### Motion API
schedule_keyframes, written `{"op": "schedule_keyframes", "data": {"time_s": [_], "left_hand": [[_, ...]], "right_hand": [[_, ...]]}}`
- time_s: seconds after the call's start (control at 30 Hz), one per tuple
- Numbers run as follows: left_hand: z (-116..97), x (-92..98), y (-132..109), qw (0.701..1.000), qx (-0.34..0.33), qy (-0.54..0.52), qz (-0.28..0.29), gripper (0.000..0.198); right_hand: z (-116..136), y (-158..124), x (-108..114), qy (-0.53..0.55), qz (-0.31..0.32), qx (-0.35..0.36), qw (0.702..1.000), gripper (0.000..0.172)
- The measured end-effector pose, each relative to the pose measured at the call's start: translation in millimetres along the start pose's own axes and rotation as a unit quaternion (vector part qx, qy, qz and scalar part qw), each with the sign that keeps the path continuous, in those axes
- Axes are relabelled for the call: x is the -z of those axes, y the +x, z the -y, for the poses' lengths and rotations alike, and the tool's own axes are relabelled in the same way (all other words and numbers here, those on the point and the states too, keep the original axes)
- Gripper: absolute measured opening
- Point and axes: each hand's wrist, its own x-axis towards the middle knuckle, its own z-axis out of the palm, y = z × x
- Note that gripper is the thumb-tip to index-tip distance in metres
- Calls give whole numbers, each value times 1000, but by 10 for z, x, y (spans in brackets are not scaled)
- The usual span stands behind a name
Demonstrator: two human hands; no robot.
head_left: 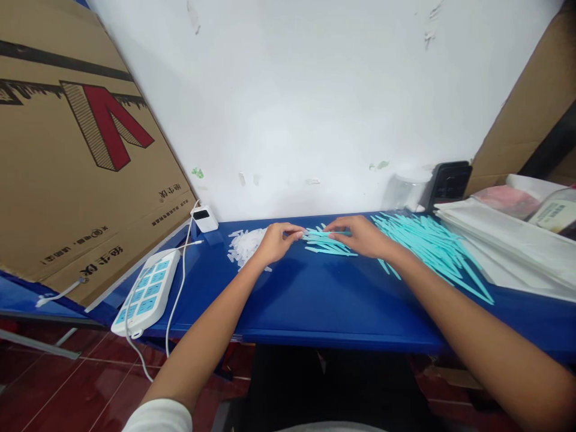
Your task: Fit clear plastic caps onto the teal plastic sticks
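My left hand (278, 241) is closed in a pinch beside a heap of small translucent white pieces (246, 245). A whitish tip shows at its fingertips, apparently one of these pieces. Facing it, my right hand (360, 235) pinches a thin turquoise stick (341, 233), whose end points left toward the other hand's fingertips. Whether stick and white piece touch is too small to tell. Beneath and between the hands lies a small group of turquoise sticks (330, 249) on the blue table (306, 300). A bigger pile of turquoise sticks (418, 246) spreads out beyond my right wrist.
A white power strip (150, 291) with cables and a small white device (205, 219) are at the left, beside a large cardboard box (90, 150). A clear jar (409, 189), a black object (450, 183) and white packaging (517, 240) stand at the right. A white wall (315, 108) closes the back.
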Motion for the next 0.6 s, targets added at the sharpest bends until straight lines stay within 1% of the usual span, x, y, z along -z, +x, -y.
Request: {"op": "schedule_keyframes", "data": {"time_s": [0.1, 0.23, 0.3, 0.37, 0.43, 0.5, 0.6], "left_hand": [[-59, -15, -15, 1000, -1, -7, 12, 25], [-122, -62, -32, 999, 9, -33, 23, 26], [-126, -86, -34, 999, 12, -37, 23, 27], [-103, -102, -31, 1000, 6, -27, 11, 29], [-55, -105, -26, 1000, -12, 12, -13, 32], [12, -80, -20, 995, -34, 82, -44, 35], [118, 43, -13, 980, -39, 186, -66, 32]], "right_hand": [[34, 0, -30, 15, 1, -11, 1000, 23], [103, 7, -91, 52, -10, -13, 998, 21], [124, 12, -108, 64, -15, -19, 998, 21], [112, 19, -117, 68, -18, -28, 997, 23], [60, 24, -127, 53, -26, -32, 998, 24], [-12, 28, -140, 21, -26, -30, 999, 26], [-98, 35, -131, -27, -8, -22, 999, 28]]}}
